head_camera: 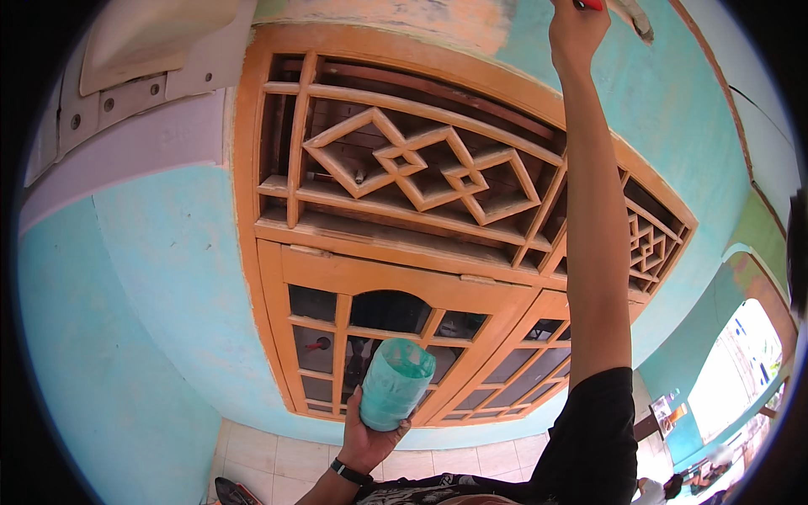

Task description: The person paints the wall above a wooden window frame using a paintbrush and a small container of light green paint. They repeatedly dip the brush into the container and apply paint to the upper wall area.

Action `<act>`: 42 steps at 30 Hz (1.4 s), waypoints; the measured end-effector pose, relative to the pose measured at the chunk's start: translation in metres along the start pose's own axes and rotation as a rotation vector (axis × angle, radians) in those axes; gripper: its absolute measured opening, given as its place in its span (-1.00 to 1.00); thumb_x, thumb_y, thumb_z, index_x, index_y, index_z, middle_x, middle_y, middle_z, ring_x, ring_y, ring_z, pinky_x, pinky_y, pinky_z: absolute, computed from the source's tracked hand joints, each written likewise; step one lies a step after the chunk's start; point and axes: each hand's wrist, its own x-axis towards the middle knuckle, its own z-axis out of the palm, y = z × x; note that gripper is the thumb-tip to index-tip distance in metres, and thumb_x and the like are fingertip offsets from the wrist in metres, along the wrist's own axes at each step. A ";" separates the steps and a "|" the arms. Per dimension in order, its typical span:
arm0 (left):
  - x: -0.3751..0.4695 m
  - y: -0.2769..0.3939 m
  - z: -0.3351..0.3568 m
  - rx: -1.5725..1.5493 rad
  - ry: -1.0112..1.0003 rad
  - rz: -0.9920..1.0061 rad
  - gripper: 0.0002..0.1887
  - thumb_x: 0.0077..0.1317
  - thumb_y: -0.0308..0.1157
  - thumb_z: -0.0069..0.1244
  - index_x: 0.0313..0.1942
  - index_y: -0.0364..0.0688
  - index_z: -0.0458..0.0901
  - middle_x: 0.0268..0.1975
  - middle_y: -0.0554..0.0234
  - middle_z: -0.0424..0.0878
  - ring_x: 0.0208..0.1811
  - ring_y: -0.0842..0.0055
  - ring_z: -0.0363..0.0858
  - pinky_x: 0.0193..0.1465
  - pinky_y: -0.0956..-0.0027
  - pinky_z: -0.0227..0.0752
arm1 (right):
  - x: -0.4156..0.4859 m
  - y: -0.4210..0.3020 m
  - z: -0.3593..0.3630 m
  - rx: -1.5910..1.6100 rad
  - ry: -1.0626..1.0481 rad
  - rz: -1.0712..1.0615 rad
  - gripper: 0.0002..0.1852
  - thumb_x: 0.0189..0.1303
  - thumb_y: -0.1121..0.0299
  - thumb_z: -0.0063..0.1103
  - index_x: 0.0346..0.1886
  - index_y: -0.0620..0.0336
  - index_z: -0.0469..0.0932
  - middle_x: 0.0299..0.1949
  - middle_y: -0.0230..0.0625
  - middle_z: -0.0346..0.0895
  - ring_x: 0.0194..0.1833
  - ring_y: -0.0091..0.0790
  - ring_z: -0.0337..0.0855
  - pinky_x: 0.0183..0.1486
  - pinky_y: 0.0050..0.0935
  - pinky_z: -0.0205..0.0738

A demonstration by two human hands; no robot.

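Observation:
My left hand [371,437], with a dark band at the wrist, grips a cup-like plastic container [392,388] low in front of me. Turquoise paint coats the container, and its open mouth tilts up towards me. High at the top edge, my right hand [577,31] is closed around a red handle [591,4]; the rest of that tool is cut off by the picture's rim. The raised arm passes in front of an orange wooden window frame [404,252]. Near the right hand, the wall [536,47] is turquoise beside a patchy, peach-coloured area [467,25].
Diamond-patterned wooden lattice [404,158] fills the vents above paned casements [410,278]. A pale fixture [151,44] juts out at upper left. Pale floor tiles [297,461] lie below, with a dark object [233,491] at lower left. A person [656,491] is at lower right.

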 end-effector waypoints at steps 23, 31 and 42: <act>0.008 0.012 0.006 -0.009 0.048 -0.013 -0.17 0.31 0.31 -0.15 0.35 -0.15 0.22 0.21 0.01 0.38 0.11 0.11 0.47 -0.22 0.39 0.54 | 0.002 0.023 -0.020 -0.745 -0.189 -0.381 -0.74 0.17 0.45 0.29 -0.07 0.35 0.64 -0.08 0.08 0.65 -0.12 -0.03 0.72 -0.09 -0.33 0.56; 0.026 0.012 -0.003 -0.027 0.021 -0.029 -0.16 0.31 0.30 -0.12 0.36 -0.15 0.20 0.21 -0.02 0.37 0.09 0.12 0.47 -0.19 0.39 0.55 | -0.001 -0.002 -0.009 -0.832 -0.292 -0.159 -0.75 0.16 0.42 0.22 -0.13 0.37 0.64 -0.28 0.10 0.66 -0.26 0.13 0.68 -0.20 -0.21 0.57; 0.015 0.009 0.001 -0.024 0.013 -0.048 -0.22 0.33 0.28 -0.14 0.35 -0.07 0.23 0.23 0.05 0.38 0.09 0.15 0.47 -0.21 0.38 0.53 | -0.046 -0.054 -0.001 -0.782 -0.327 -0.080 -0.75 0.17 0.44 0.28 -0.11 0.37 0.66 -0.25 0.07 0.68 -0.27 -0.09 0.73 -0.19 -0.32 0.57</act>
